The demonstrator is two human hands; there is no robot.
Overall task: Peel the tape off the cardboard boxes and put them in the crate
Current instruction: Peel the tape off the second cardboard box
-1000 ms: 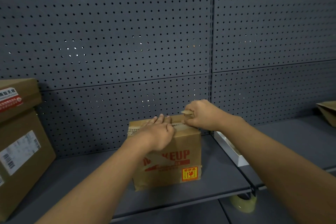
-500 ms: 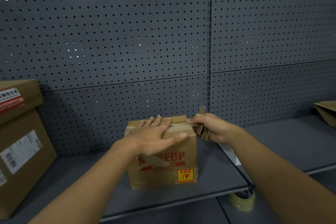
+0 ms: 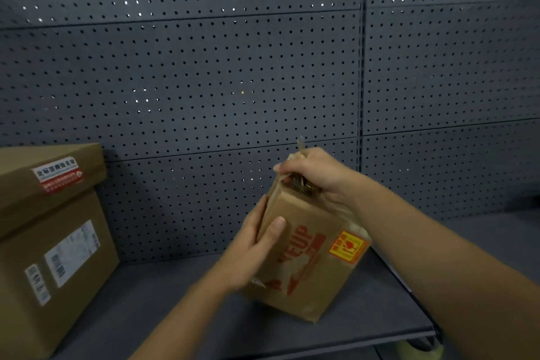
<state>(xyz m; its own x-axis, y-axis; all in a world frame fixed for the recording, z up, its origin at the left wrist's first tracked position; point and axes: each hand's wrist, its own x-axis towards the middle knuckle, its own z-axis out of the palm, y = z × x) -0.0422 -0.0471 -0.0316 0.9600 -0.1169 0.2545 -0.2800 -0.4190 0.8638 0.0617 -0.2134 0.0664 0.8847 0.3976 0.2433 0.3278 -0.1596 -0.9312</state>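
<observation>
A small brown cardboard box (image 3: 309, 257) with red print and a yellow sticker is tilted up on the grey shelf (image 3: 181, 310), turned with one end upward. My left hand (image 3: 251, 245) grips its left side, thumb across the printed face. My right hand (image 3: 309, 169) is at the box's upper end and pinches a crumpled strip of brown tape (image 3: 301, 181) that is lifting off the box; a tape end sticks up above the fingers. No crate is in view.
A large brown box (image 3: 49, 266) with white labels stands at the left, a flatter labelled box (image 3: 49, 172) on top of it. A perforated grey back wall (image 3: 204, 82) closes the shelf. A tape roll (image 3: 423, 348) shows below the shelf's front edge at the right.
The small box has been tipped up and turned from lying flat. My right hand has moved up with the peeled tape; my left hand has shifted from the top to the box's side.
</observation>
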